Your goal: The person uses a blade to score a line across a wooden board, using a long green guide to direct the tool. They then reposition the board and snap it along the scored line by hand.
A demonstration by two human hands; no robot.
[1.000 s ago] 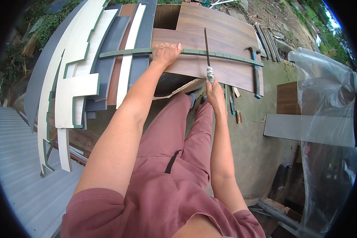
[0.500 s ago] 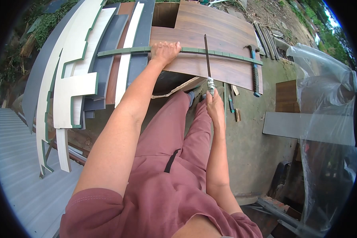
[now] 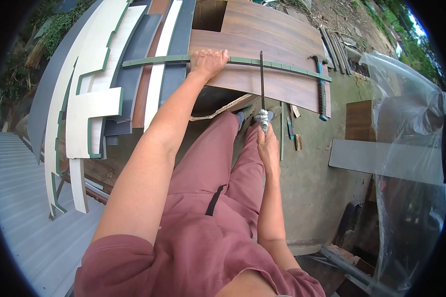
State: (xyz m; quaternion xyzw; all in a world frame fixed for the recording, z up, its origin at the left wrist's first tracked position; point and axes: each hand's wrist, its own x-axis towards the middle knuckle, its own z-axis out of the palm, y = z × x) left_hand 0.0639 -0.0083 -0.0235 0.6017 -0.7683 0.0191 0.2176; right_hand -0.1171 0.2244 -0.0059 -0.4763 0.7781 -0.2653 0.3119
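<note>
Green strip lies across the brown board, left hand closed over it; right hand grips the saw, its blade crossing the strip. Sawing seems in hand; another stroke calls for steady holding.

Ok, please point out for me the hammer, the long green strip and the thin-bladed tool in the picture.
Hammer [image 3: 322, 96], head view: on its handle.
Long green strip [image 3: 245, 61], head view: near the middle of its length.
Thin-bladed tool [image 3: 262, 89], head view: on its dark blade.
</note>
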